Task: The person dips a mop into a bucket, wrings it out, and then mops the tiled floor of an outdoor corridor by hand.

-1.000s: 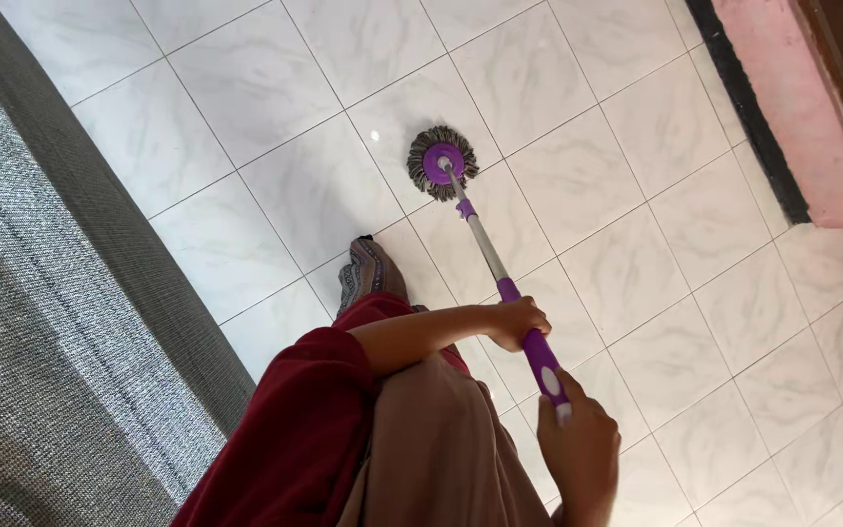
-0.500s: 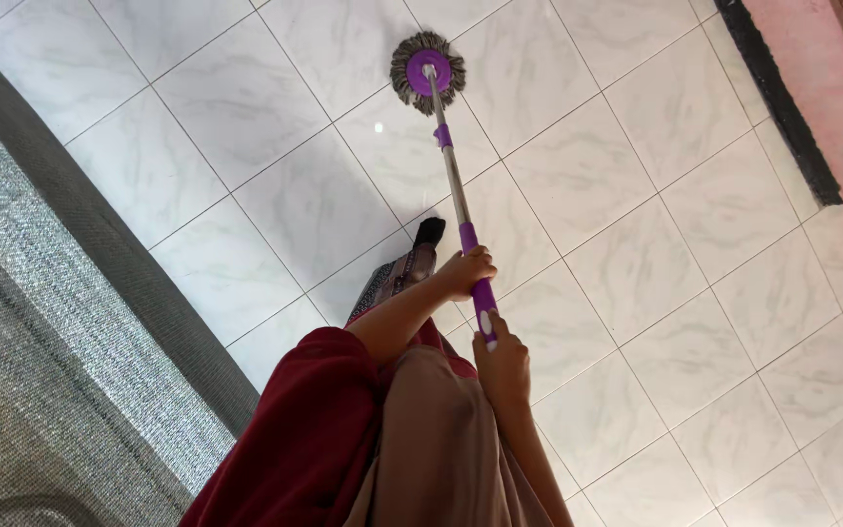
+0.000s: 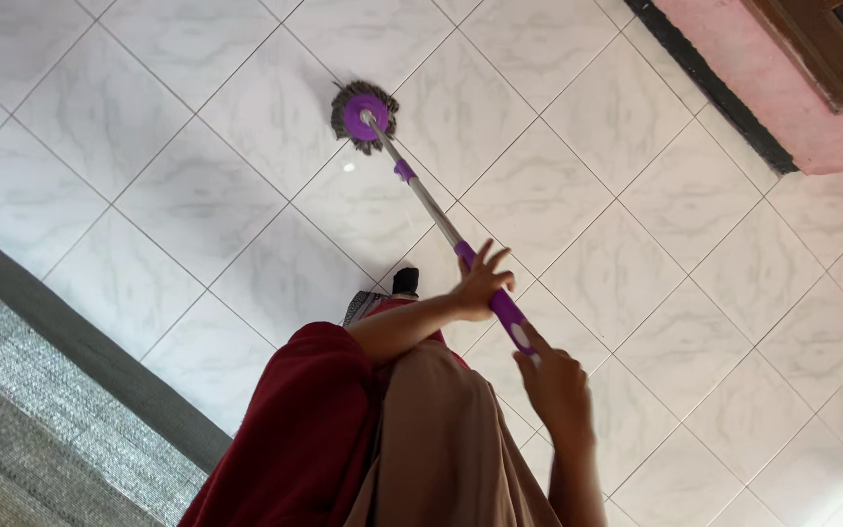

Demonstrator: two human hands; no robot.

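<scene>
Two bare hands worked one long spin mop with a silver metal pole and purple plastic grip (image 3: 429, 208). The left hand (image 3: 480, 283) lay against the purple grip with its fingers spread loose, not closed round it. The right hand (image 3: 556, 383) was wrapped tight on the grip's upper end. The mop's round grey-fringed head with a purple disc (image 3: 364, 115) sat flat on the white marbled tile floor (image 3: 197, 195), well ahead of a patterned shoe (image 3: 382, 298). A grey woven rug (image 3: 41, 429) lay at the left.
</scene>
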